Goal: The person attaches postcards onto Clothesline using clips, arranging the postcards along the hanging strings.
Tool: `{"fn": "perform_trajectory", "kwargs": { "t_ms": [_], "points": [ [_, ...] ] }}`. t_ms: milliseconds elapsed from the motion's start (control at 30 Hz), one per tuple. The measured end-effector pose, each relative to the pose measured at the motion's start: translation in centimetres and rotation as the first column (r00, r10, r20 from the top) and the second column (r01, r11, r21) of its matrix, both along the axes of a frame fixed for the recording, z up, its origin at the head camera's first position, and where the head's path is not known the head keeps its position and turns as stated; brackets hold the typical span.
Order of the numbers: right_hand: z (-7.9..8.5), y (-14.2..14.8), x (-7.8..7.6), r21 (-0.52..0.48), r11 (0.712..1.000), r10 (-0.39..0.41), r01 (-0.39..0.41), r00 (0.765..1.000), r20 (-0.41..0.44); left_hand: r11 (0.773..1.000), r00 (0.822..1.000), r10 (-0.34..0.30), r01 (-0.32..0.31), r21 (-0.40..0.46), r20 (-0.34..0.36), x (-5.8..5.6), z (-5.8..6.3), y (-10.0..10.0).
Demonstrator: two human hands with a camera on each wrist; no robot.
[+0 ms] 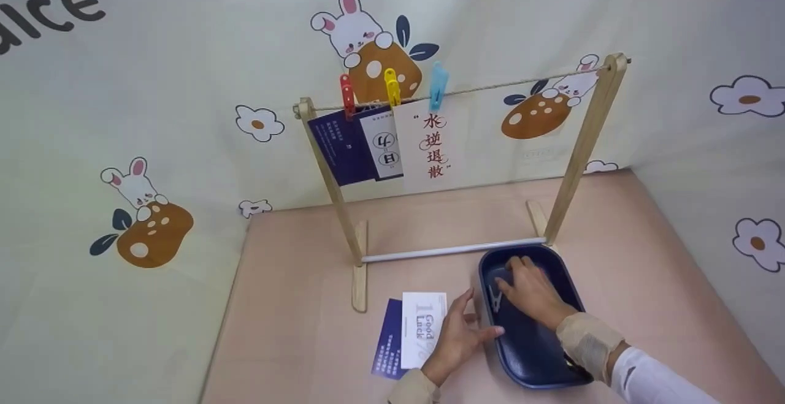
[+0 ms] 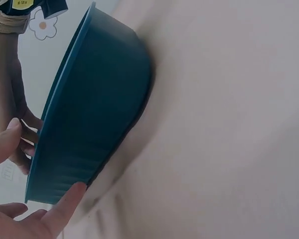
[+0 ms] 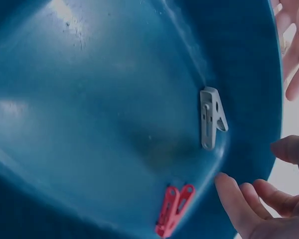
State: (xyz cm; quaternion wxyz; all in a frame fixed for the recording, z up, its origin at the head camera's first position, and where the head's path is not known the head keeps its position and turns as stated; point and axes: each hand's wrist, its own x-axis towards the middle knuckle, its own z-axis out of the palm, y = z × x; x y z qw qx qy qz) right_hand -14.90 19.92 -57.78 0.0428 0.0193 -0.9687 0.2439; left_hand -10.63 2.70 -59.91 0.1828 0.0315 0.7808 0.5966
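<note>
A dark blue plastic basin (image 1: 518,355) stands on the table. My left hand (image 1: 460,336) rests against its left side, with the thumb over the rim and a fairly straight finger on the outer wall. My right hand (image 1: 533,290) reaches inside at the far end, fingers loosely bent and holding nothing. In the right wrist view, a grey clothespin (image 3: 209,118) and a red clothespin (image 3: 174,210) lie on the basin floor close to the right hand's fingertips. Beside the left hand, a white "Good Luck" card (image 1: 423,324) partly covers a dark blue card (image 1: 386,346).
Behind the basin stands a wooden frame (image 1: 579,152) with a cord (image 1: 509,86) and a white bottom bar (image 1: 454,251). Red (image 1: 347,94), yellow (image 1: 392,88) and light blue clothespins (image 1: 438,85) hold overlapping cards (image 1: 429,152) on the cord. Rabbit-printed cloth walls (image 1: 184,116) enclose the table.
</note>
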Motion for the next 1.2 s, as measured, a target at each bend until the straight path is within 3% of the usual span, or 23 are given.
{"fn": "perform_trajectory", "kwargs": {
  "t_ms": [233,600,867,1033,1200],
  "points": [
    [-1.1,-0.2,-0.1,-0.038,0.999,-0.021,0.024,0.996,0.084,0.998,0.999,-0.007,0.005,0.063,0.032,0.6,-0.8,0.2],
    [-2.0,-0.9,0.3,-0.055,0.997,-0.038,0.054,0.965,0.261,0.978,0.975,-0.033,-0.015,0.209,0.221,1.2,-1.1,0.5],
    [-2.2,-1.0,0.0,-0.065,0.995,-0.049,0.072,0.951,0.305,0.959,0.972,-0.05,-0.016,0.281,0.228,1.6,-1.4,0.8],
    [-2.4,-1.1,0.0,-0.05,0.997,-0.037,0.052,0.962,0.272,0.947,0.97,-0.064,-0.015,0.321,0.234,1.6,-1.6,0.8],
    [-2.3,-1.2,-0.1,-0.051,0.997,-0.039,0.056,0.958,0.284,0.952,0.965,-0.073,-0.008,0.305,0.252,1.5,-1.6,0.8]
  ]
}}
